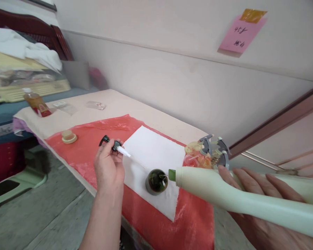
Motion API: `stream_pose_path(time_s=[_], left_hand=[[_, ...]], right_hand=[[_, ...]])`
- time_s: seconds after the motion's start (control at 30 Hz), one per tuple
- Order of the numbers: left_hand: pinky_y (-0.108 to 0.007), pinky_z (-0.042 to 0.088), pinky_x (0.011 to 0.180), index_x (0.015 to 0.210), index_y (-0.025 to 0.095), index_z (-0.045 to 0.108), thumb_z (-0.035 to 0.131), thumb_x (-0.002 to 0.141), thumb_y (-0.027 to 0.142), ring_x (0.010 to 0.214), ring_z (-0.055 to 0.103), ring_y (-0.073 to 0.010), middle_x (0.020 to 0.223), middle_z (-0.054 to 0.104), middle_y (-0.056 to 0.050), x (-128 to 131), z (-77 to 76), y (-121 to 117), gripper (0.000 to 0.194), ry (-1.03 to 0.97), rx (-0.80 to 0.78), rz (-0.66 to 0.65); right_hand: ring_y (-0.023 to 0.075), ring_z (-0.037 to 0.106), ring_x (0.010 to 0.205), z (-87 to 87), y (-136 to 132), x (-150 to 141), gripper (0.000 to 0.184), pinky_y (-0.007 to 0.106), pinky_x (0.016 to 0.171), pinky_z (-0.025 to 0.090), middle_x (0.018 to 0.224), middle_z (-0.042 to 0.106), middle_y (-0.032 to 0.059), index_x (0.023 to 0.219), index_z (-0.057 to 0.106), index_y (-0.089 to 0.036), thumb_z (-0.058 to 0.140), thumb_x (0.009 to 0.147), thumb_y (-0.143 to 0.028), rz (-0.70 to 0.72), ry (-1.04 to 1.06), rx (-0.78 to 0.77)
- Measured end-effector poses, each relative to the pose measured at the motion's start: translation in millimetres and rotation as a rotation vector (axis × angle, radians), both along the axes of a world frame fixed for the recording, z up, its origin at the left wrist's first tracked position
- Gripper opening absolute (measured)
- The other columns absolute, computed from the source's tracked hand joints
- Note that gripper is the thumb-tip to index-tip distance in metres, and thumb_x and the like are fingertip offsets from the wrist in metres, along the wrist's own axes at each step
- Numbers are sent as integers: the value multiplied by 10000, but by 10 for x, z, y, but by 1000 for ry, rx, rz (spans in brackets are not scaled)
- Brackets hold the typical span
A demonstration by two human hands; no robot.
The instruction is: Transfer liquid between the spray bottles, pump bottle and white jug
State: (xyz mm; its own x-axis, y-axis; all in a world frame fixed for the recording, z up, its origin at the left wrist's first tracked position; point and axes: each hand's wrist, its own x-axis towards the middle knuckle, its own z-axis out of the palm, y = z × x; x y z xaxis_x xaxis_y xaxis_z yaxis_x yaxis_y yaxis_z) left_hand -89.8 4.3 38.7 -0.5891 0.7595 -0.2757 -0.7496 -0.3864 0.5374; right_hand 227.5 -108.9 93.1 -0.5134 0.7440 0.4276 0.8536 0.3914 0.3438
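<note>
My left hand [108,166] is closed on a black pump head [112,143] with a white tube sticking out to the right, held above a white cloth [151,152]. My right hand [261,208] grips a long cream bottle [240,198] tipped on its side. Its green spout points at the mouth of a small dark green bottle [156,181] that stands on the cloth. The spout is right beside the small bottle's opening; whether liquid flows I cannot tell.
A red plastic sheet [88,156] covers the table's near end. A cream lid [69,136] lies at its left, a bundle of grey-capped spray bottles [208,154] at the right. A small amber bottle [38,103] and clear packets lie further left. The wall runs close behind.
</note>
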Motion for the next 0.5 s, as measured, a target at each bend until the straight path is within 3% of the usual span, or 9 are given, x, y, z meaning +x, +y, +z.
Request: stream_pose_path(time_s=[0.13,0.33,0.4,0.5], left_hand=[[-216,510,671,758,125,587,661,744,78,732,626,-127,757,620,-40,-2,-7,4,89,8,2,-2],[-216,512,679,756,128,587,662,744,75,733,625,-126,757,621,-42,1,-16,7,93,11,3,2],[-216,511,672,752,129,585,666,740,74,727,623,-127,749,621,-41,4,-10,5,99,8,-1,2],[-207,502,647,750,129,582,671,733,72,711,618,-128,732,621,-42,4,1,2,107,-5,-2,-6]], right_hand=[[460,154,1399,-29,13,59,698,689,1107,264,1504,318,272,1520,179,-112,266,833,-26,-39,-222,-6],[481,126,1398,-4,40,-31,686,694,1057,330,1368,465,320,1503,202,-40,265,821,-3,-15,-311,56],[501,192,1384,16,63,-87,679,682,1031,369,1314,511,316,1494,224,-26,275,817,-4,-3,-349,73],[531,400,1280,56,101,-171,688,660,961,439,1247,553,319,1484,235,0,288,799,10,25,-396,132]])
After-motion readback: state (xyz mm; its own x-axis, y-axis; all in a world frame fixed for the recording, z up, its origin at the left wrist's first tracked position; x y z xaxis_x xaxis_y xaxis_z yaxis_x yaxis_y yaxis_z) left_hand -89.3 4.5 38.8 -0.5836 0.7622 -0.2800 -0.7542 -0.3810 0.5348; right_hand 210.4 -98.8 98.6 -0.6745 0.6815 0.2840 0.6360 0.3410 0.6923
